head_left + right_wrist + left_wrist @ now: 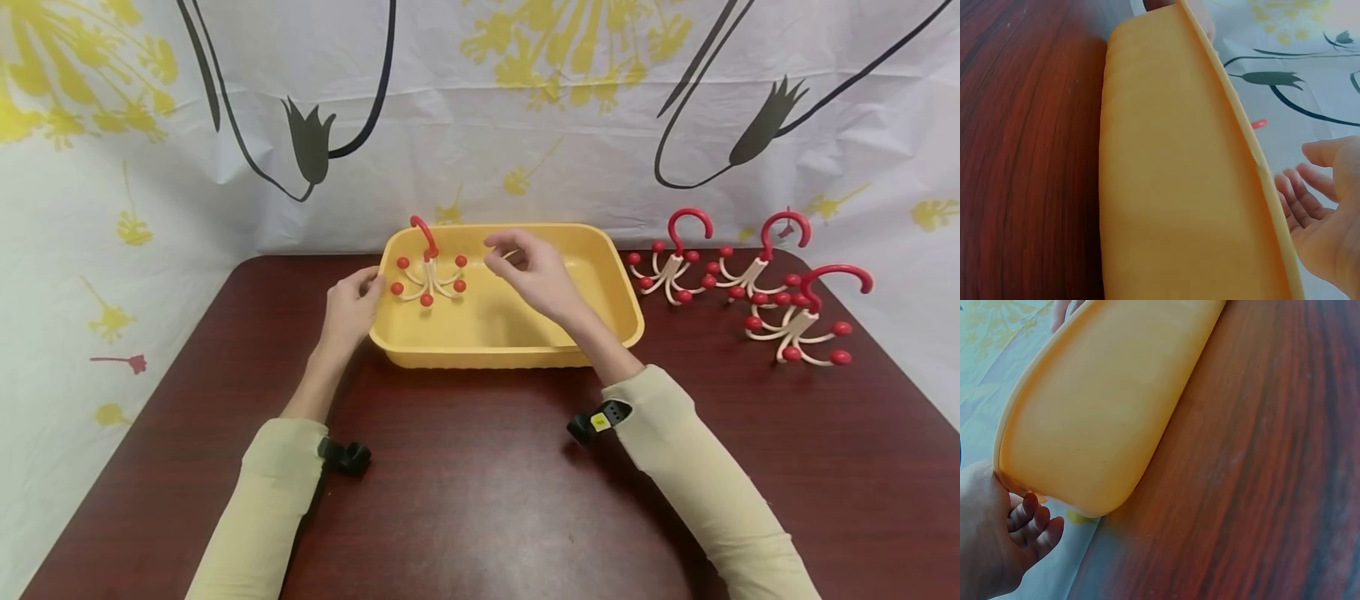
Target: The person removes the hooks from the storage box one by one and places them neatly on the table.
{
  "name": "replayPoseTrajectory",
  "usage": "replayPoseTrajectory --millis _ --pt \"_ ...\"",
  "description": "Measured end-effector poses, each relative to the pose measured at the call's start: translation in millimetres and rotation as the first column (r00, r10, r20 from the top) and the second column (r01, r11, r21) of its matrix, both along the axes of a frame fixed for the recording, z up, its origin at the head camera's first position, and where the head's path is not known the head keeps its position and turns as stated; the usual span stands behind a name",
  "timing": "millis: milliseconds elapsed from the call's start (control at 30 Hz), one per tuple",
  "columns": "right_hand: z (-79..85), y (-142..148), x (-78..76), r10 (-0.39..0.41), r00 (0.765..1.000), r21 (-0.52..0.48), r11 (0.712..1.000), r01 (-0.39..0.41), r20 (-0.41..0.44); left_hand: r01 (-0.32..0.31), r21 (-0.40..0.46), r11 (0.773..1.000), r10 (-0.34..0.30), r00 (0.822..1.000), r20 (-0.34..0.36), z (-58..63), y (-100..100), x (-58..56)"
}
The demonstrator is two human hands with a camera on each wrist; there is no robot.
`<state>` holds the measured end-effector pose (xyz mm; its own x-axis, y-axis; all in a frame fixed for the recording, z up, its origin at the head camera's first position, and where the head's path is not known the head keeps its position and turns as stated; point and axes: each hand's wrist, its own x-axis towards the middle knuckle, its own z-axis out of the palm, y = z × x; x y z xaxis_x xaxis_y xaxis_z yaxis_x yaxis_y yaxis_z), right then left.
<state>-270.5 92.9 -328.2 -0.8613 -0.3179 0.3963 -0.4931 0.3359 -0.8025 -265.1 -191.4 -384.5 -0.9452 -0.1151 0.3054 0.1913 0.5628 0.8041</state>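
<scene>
A yellow plastic tub [480,354] stands at the back of the table. My left hand [349,310] grips its left end, thumb at the rim and fingers below it in the left wrist view. Inside the tub, toward the left, a multi-arm hanger [431,272] stands upright, with a red hook and several cream arms tipped with red balls. Over the middle of the tub hovers my right hand [537,277], its fingers loosely bent and holding nothing. The tub's wall [1166,162] hides most of that hanger in the right wrist view.
Three similar hangers stand close together right of the tub: one nearest it [672,268], one behind [756,271] and one in front [798,325]. A patterned white sheet [480,125] hangs behind the dark wooden table [465,500].
</scene>
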Motion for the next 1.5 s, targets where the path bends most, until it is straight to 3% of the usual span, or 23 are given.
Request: replayPoseTrajectory --millis 300,533,933,1500 --pt "-7.1 -33 -6.8 0.013 1.000 0.032 0.999 -0.013 -0.007 -0.006 -0.001 1.000 0.006 1.000 -0.002 1.3 -1 1.2" --pt "-10.0 -57 -13.5 0.010 1.000 -0.022 1.000 -0.010 -0.009 -0.004 0.002 1.000 0.004 1.000 -0.009 1.7 -1 1.2" --pt "-5.5 -81 -22.7 -0.075 0.997 -0.017 0.997 0.075 0.017 -0.006 -0.001 1.000 0.006 1.000 -0.013 2.6 1 1.8" --pt "-5.1 -98 -28.7 -0.014 0.989 0.039 0.999 0.008 0.148 0.000 -0.015 1.000 -0.001 1.000 -0.015 0.5 0 0.3"
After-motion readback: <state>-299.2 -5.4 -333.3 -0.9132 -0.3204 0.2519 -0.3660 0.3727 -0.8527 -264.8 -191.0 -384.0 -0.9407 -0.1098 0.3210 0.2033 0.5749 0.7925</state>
